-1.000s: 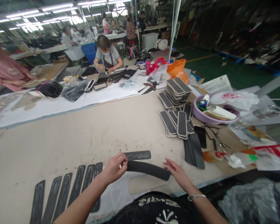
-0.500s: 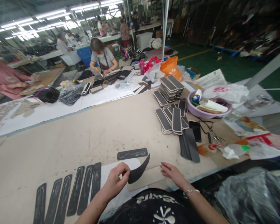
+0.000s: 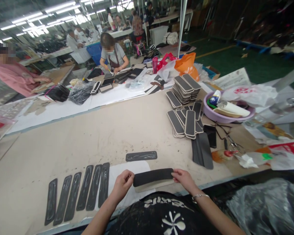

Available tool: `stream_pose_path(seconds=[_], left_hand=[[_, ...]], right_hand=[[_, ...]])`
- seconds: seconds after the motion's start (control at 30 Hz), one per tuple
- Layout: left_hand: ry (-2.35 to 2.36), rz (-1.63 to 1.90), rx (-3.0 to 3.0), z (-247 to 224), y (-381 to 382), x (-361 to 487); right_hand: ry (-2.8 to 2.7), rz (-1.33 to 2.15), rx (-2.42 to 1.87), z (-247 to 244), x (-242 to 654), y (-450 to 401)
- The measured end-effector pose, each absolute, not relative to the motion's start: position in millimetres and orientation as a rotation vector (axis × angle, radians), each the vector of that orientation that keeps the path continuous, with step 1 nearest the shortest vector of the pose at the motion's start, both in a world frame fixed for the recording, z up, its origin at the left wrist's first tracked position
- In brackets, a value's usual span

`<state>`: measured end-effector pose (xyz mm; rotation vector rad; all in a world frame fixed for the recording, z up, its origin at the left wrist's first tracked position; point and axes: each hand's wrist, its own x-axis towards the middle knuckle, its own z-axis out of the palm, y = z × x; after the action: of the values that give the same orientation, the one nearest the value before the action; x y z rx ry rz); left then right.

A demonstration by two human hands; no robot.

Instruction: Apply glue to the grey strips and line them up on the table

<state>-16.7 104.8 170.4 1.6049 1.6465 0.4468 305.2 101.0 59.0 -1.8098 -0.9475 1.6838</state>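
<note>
A dark rounded strip (image 3: 153,176) is stretched level between my two hands. My left hand (image 3: 123,184) pinches its left end, and my right hand (image 3: 185,179) pinches the right end. Just under it lies a larger beige strip (image 3: 154,186), partly covered by the dark one; whether the two touch I cannot tell. White paper (image 3: 115,176) lies below and to the left. Beyond my hands a dark strip with a shiny smear (image 3: 141,156) rests crosswise. Several similar smeared strips (image 3: 72,195) stand in a row on the table to the left.
Stacks of beige-edged dark strips (image 3: 185,119) and plain dark strips (image 3: 203,150) lie at the right. Nearby are a purple basin (image 3: 225,117), a phone (image 3: 210,135), scissors (image 3: 235,145) and a glue bottle (image 3: 221,156). A co-worker (image 3: 114,54) works across the table (image 3: 93,133).
My right hand has closed on the free end of the dark strip, which has gone from curled up to stretched level. The camera view has shifted slightly.
</note>
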Motion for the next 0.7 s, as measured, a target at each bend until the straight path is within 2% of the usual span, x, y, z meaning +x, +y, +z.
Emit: stream_pose_path(seconds=[0.13,0.27,0.7], left_hand=[[1.815,0.32,1.336,120,86,-22],[1.876,0.198,1.305,84,73,-24],[1.878,0.076,1.315,48,77,-27]], right_hand=[[-1.108,1.568,-1.99,53,310,91],[-1.255,1.46,-2.086,47,308,86],[-1.457,1.307,-2.235,30,301,99]])
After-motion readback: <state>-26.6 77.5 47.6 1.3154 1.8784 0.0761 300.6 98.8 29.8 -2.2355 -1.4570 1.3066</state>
